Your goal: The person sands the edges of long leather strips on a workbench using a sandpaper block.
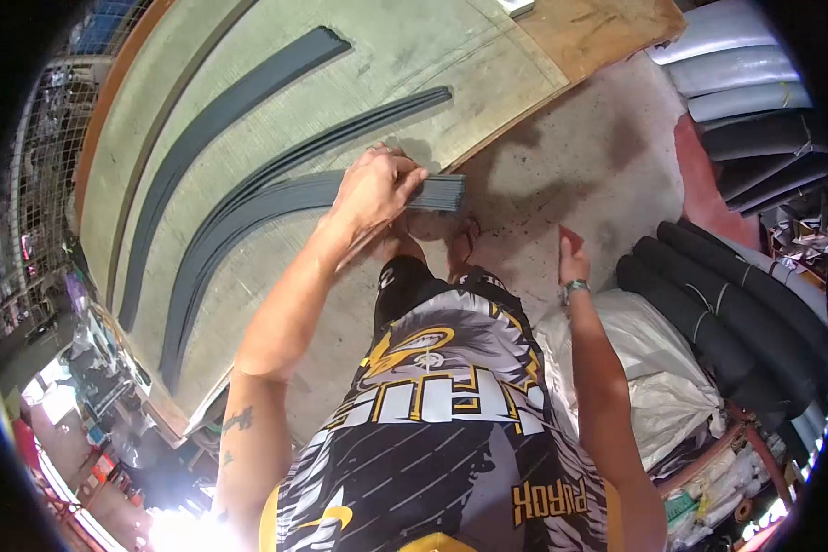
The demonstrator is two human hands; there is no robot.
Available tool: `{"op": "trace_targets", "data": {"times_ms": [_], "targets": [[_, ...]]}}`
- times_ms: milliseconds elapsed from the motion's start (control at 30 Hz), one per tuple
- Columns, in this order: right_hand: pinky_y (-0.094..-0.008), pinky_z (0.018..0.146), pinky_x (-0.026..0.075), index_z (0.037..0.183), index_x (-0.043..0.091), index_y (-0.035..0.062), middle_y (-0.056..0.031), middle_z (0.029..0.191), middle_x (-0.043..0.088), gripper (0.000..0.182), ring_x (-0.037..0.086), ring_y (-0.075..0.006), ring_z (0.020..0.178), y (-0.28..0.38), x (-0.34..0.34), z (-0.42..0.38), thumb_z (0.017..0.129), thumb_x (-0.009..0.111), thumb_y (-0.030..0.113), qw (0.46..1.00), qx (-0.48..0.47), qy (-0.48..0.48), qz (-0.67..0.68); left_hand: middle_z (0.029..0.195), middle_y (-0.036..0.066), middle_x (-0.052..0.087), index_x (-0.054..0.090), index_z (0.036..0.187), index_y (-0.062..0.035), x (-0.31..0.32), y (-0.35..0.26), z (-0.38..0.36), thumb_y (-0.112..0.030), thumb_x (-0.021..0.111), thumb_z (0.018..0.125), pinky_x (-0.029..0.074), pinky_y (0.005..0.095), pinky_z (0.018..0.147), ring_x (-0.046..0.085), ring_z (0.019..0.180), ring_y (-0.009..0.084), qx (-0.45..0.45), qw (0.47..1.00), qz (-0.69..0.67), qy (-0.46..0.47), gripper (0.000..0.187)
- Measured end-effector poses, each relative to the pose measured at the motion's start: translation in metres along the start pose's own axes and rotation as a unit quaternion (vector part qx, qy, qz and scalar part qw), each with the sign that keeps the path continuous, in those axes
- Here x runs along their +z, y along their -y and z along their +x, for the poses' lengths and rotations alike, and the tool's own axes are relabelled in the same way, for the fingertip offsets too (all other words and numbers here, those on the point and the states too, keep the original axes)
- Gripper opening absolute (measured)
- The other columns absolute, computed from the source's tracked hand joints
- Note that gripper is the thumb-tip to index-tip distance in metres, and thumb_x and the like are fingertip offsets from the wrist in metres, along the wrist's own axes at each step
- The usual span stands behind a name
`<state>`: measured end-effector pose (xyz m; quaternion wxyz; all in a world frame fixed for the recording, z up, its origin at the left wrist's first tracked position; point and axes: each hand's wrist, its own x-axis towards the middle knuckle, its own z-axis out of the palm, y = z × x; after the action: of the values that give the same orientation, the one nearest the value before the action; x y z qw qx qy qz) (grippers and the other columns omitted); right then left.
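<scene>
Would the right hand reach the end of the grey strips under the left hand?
Probably yes: the right hand is off to the side, nothing seems to block it, and the end of the grey strips sticks out past the left hand.

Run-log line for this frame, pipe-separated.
left hand: holds gray strip bundle at table edge | right hand: off table, no object visible | other gray strips: on table

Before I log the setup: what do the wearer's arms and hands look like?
No gloves on left hand or right hand. Right wrist: a band, possibly a watch. Left arm: dark tattoo-like marking near the elbow. Arms bare up to the shirt's yellow edging.
</scene>
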<state>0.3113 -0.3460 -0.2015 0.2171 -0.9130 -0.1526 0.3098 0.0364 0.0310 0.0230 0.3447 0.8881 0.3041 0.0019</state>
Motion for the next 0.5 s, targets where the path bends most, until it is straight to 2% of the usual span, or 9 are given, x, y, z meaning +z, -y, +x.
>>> {"op": "trace_targets", "data": {"times_ms": [67, 100, 167, 267, 333, 367, 400, 467, 500], "targets": [[-0.0461, 0.088, 0.054, 0.106, 0.076, -0.0015, -0.0262, 0.098, 0.076, 0.060, 0.074, -0.0376, 0.098, -0.018, -0.005, -0.006, 0.102, 0.061, 0.057, 0.998, -0.007, -0.066, 0.024, 0.092, 0.021, 0.073, 0.079, 0.100, -0.0008, -0.007, -0.002, 0.010, -0.032, 0.072, 0.100, 0.054, 0.0463, 0.083, 0.069, 0.090, 0.0422, -0.026, 0.999, 0.008, 0.029, 0.032], [-0.0470, 0.092, 0.053, 0.113, 0.075, -0.0003, -0.0262, 0.105, 0.076, 0.061, 0.072, -0.0398, 0.105, -0.028, -0.006, -0.009, 0.102, 0.060, 0.058, 0.998, 0.006, -0.062, 0.026, 0.087, 0.020, 0.073, 0.080, 0.097, -0.0004, -0.007, 0.002, 0.014, -0.031, 0.072, 0.100, 0.053, 0.0474, 0.077, 0.070, 0.086, 0.0407, -0.028, 0.999, 0.011, 0.039, 0.032], [-0.0489, 0.100, 0.051, 0.127, 0.072, 0.0021, -0.0261, 0.118, 0.075, 0.064, 0.069, -0.0441, 0.118, -0.042, -0.008, -0.017, 0.102, 0.058, 0.059, 0.997, 0.030, -0.057, 0.030, 0.088, 0.020, 0.073, 0.079, 0.096, -0.0002, -0.010, 0.002, 0.020, -0.031, 0.072, 0.100, 0.054, 0.0470, 0.078, 0.071, 0.086, 0.0404, -0.064, 0.996, -0.004, 0.060, 0.032], [-0.0482, 0.100, 0.052, 0.127, 0.072, 0.0018, -0.0254, 0.119, 0.075, 0.061, 0.069, -0.0441, 0.118, -0.037, -0.007, -0.040, 0.102, 0.059, 0.056, 0.995, 0.089, -0.042, -0.027, 0.092, 0.021, 0.074, 0.078, 0.095, -0.0004, -0.018, 0.000, 0.033, -0.029, 0.071, 0.100, 0.055, 0.0474, 0.079, 0.072, 0.089, 0.0414, -0.043, 0.998, 0.048, 0.012, 0.030], [-0.0492, 0.096, 0.052, 0.116, 0.074, -0.0006, -0.0277, 0.110, 0.075, 0.060, 0.070, -0.0436, 0.112, -0.042, 0.002, -0.048, 0.102, 0.060, 0.055, 0.996, 0.086, -0.030, -0.017, 0.094, 0.021, 0.074, 0.078, 0.093, -0.0006, -0.024, -0.001, 0.041, -0.027, 0.069, 0.100, 0.057, 0.0481, 0.080, 0.072, 0.092, 0.0425, -0.008, 0.993, 0.106, -0.045, 0.029], [-0.0497, 0.094, 0.053, 0.111, 0.075, -0.0018, -0.0288, 0.105, 0.075, 0.059, 0.071, -0.0433, 0.110, -0.047, 0.007, -0.051, 0.102, 0.060, 0.055, 0.996, 0.084, -0.023, -0.014, 0.094, 0.020, 0.074, 0.078, 0.095, -0.0019, -0.028, 0.000, 0.047, -0.026, 0.068, 0.100, 0.056, 0.0505, 0.080, 0.071, 0.092, 0.0437, -0.022, 0.991, 0.107, -0.083, 0.026], [-0.0490, 0.096, 0.053, 0.115, 0.075, -0.0003, -0.0276, 0.109, 0.075, 0.058, 0.071, -0.0430, 0.112, -0.051, 0.010, -0.052, 0.102, 0.060, 0.055, 0.998, 0.066, -0.021, -0.001, 0.100, 0.019, 0.075, 0.078, 0.105, -0.0029, -0.032, 0.001, 0.050, -0.028, 0.070, 0.099, 0.057, 0.0491, 0.084, 0.071, 0.097, 0.0423, -0.018, 0.982, 0.143, -0.123, 0.027], [-0.0477, 0.098, 0.053, 0.123, 0.073, 0.0028, -0.0252, 0.117, 0.075, 0.058, 0.070, -0.0423, 0.116, -0.055, 0.019, -0.047, 0.102, 0.060, 0.055, 0.999, 0.023, -0.018, 0.026, 0.112, 0.018, 0.074, 0.076, 0.120, -0.0049, -0.040, -0.016, 0.038, -0.036, 0.075, 0.095, 0.056, 0.0495, 0.090, 0.068, 0.108, 0.0403, 0.060, 0.962, 0.160, -0.215, 0.040], [-0.0473, 0.097, 0.053, 0.121, 0.074, 0.0033, -0.0244, 0.114, 0.076, 0.056, 0.072, -0.0398, 0.113, -0.068, 0.031, -0.039, 0.103, 0.060, 0.054, 0.997, 0.002, -0.042, 0.063, 0.120, 0.017, 0.072, 0.073, 0.127, -0.0055, -0.041, -0.024, 0.024, -0.041, 0.077, 0.093, 0.054, 0.0500, 0.094, 0.065, 0.114, 0.0393, 0.077, 0.968, 0.151, -0.186, 0.050]]}}
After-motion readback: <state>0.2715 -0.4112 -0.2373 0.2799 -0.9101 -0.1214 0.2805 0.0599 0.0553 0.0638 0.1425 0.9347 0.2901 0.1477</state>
